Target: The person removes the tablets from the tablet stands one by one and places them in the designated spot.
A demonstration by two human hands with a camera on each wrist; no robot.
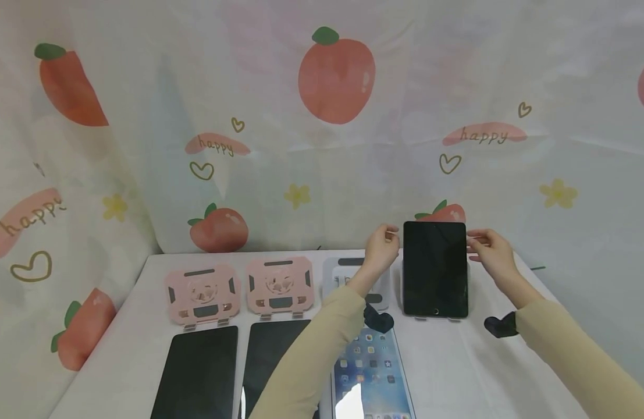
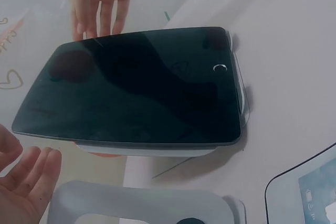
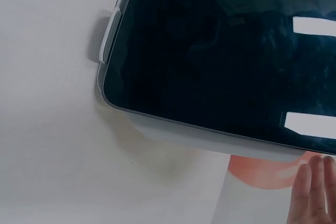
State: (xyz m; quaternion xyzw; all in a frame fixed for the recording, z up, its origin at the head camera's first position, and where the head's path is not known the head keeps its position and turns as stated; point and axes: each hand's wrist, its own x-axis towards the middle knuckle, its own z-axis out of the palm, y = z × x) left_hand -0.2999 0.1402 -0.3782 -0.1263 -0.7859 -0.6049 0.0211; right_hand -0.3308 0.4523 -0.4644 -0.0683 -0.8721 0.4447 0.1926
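A black-screened tablet [image 1: 435, 270] with a round home button stands upright in portrait on a light-coloured stand [image 2: 147, 149], whose edge shows behind it and whose small lips hold its bottom. My left hand [image 1: 381, 247] is beside the tablet's upper left edge, a small gap away, its fingers loosely bent and holding nothing. By the upper right edge is my right hand [image 1: 493, 256], fingers extended toward the tablet. In the right wrist view the right fingertips [image 3: 316, 169] lie close to the tablet's side; whether they touch it I cannot tell.
Two pink stands [image 1: 177, 294] and a grey-white stand [image 1: 329, 282] line the back of the white table [image 1: 114, 355]. In front lie two dark tablets [image 1: 198, 372] and one tablet with a lit screen [image 1: 376, 361]. A fruit-printed cloth [image 1: 353, 163] hangs behind.
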